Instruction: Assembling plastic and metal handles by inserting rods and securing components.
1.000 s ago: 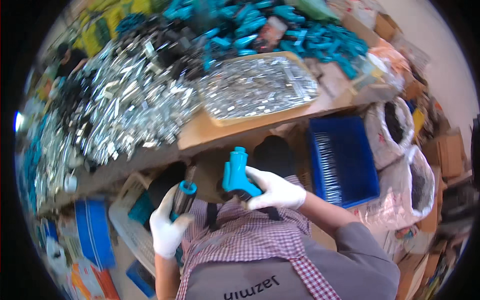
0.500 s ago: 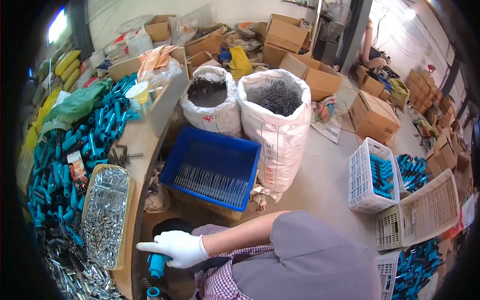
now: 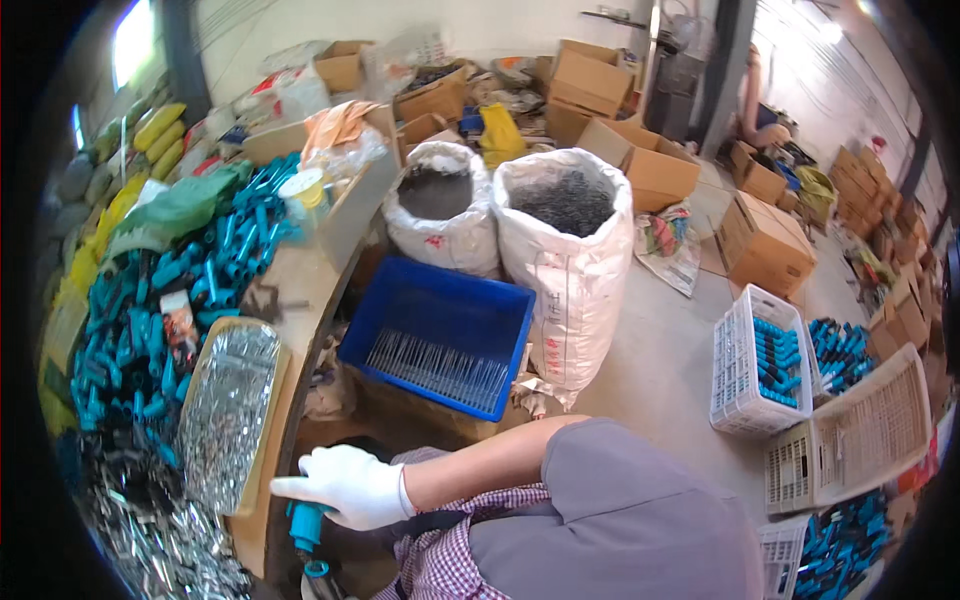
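My right hand [image 3: 345, 487], in a white glove, grips a teal plastic tubular part [image 3: 305, 524] beside the edge of the workbench. Its index finger stretches out to the left over the part, while the other fingers curl round it. Just below is a second teal piece [image 3: 317, 569] with a greyish body, cut off by the lower edge; whether the two touch I cannot tell. My left hand does not show. On the bench to the left lies a tan tray [image 3: 262, 420] of small shiny metal parts, next to a large heap of teal plastic parts [image 3: 130, 350].
Ahead stands a blue bin [image 3: 420, 290] with thin metal rods, before two white sacks [image 3: 565, 290] of dark metal parts. White crates [image 3: 757, 360] with teal parts stand at the right. Cardboard boxes [image 3: 765, 245] lie behind. Loose metal parts [image 3: 160, 540] cover the near left.
The view has shifted, so the surroundings sit further right and lower. The held teal part has come closer to the lower piece. A small spring beside that piece no longer shows.
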Action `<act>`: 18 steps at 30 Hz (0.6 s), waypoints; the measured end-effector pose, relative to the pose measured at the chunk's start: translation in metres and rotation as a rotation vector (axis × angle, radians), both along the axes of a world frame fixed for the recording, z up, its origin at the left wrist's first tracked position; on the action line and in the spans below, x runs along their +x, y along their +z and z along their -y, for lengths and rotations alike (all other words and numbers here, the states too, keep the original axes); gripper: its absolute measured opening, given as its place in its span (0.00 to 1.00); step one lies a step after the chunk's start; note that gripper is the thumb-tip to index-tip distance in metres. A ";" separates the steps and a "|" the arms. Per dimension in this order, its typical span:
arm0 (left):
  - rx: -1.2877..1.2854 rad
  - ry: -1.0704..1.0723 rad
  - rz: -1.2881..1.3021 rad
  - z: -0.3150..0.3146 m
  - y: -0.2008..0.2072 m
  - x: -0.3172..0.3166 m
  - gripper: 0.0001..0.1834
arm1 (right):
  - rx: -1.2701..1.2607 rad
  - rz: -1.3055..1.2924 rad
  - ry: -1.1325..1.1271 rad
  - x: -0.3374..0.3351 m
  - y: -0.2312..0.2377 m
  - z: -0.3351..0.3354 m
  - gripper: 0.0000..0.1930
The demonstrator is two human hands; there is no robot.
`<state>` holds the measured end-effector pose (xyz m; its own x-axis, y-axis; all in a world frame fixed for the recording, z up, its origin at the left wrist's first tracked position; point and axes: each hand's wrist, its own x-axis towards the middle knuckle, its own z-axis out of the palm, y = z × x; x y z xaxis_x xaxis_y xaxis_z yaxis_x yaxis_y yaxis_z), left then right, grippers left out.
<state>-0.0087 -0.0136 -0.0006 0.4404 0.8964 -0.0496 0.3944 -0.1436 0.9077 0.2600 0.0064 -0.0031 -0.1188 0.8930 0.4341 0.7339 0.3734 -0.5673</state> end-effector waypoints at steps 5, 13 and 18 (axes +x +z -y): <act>0.116 0.174 -0.151 0.002 0.010 0.014 0.34 | 0.155 0.315 -0.051 0.001 0.025 -0.007 0.32; 0.083 0.142 -0.111 0.008 0.005 -0.018 0.35 | -0.377 -0.160 0.641 0.002 0.030 -0.043 0.35; -0.212 -0.032 -0.105 0.010 0.009 -0.040 0.35 | -0.258 0.317 0.924 -0.027 0.039 -0.060 0.27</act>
<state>-0.0483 -0.0233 0.0087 0.4508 0.8469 -0.2820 0.4867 0.0316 0.8730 0.2334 0.0668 0.0361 -0.8878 0.4549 0.0691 0.3501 0.7653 -0.5402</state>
